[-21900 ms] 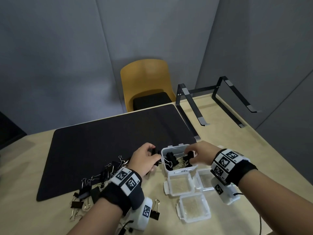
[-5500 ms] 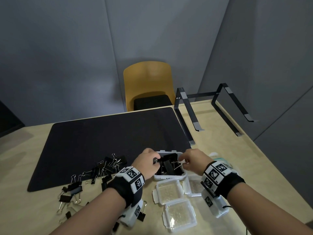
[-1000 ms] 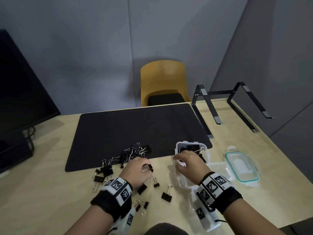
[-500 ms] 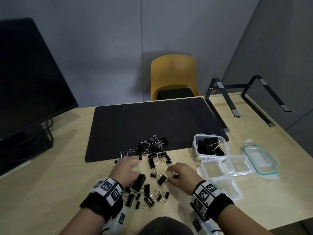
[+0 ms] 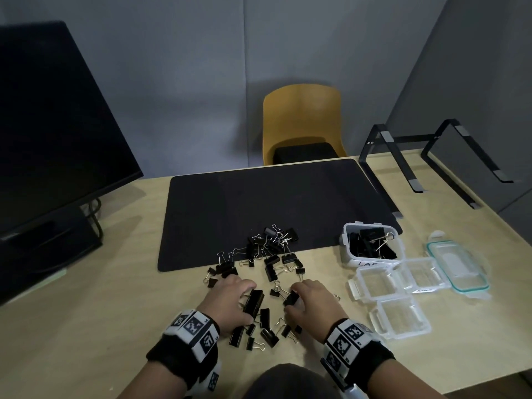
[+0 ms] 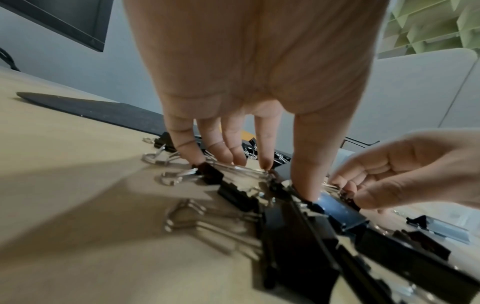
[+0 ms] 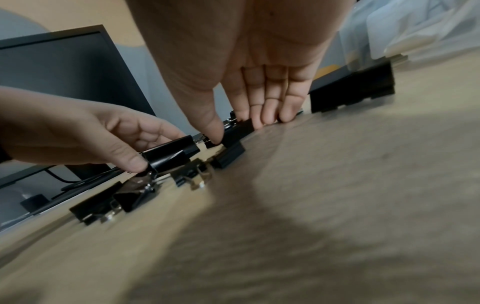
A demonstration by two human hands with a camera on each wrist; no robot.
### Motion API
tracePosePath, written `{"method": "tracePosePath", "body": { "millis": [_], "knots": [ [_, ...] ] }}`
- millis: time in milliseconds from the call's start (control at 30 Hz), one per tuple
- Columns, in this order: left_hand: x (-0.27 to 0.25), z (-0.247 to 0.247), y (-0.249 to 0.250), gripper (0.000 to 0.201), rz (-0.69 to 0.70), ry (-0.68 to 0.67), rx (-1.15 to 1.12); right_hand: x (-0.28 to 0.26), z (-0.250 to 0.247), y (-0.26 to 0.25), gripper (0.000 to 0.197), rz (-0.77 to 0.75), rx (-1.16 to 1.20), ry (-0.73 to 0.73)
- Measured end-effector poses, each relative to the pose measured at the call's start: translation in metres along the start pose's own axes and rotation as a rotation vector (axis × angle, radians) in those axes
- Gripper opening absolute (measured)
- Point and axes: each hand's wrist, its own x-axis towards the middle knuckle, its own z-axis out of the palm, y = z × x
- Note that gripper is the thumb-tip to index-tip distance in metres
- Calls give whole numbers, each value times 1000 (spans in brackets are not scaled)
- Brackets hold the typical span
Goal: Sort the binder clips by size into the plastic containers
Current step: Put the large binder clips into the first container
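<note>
Two hands work at the near edge of the table [image 5: 86, 326], inside a scatter of black binder clips [image 5: 270, 246] that spreads from the front edge of the black mat [image 5: 259, 203] toward me. Bare tabletop lies left of the scatter; to the right stand four plastic containers, the rear one [image 5: 345, 246] holding large clips, the other three [image 5: 374, 283] showing none, with a lid [image 5: 460, 266] beside them. My left hand [image 5: 227, 300] pinches a large clip [image 5: 253, 302] between thumb and fingers, its long axis running from me toward the mat, tilted slightly right. My right hand [image 5: 311, 303] pinches a medium clip [image 5: 290, 298] between thumb and forefinger. Only the right wrist view shows the large clip [image 7: 171, 154] raised clear of the tabletop. The left wrist view alone shows my left fingertips [image 6: 200, 158] reaching down among wire handles.
</note>
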Motion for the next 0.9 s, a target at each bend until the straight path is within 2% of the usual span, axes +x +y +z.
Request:
{"method": "tracePosePath", "body": {
  "millis": [100, 267, 433, 567, 733, 900],
  "knots": [
    [0, 3, 3, 65, 21, 24, 29, 0, 1, -2, 41, 1, -6, 17],
    [1, 6, 7, 72, 40, 36, 115, -2, -1, 0, 41, 0, 16, -4],
    [4, 1, 14, 65, 61, 13, 162, -4, -6, 4, 41, 15, 41, 14],
    [5, -4, 25, 63, 109, 63, 50, -5, -11, 9, 42, 28, 35, 22],
    [13, -13, 51, 62, 191, 128, -251, -4, -16, 15, 41, 43, 43, 29],
    [32, -22, 81, 53, 295, 229, -335, -3, -34, 30, 38, 63, 132, 114]
  ]
}}
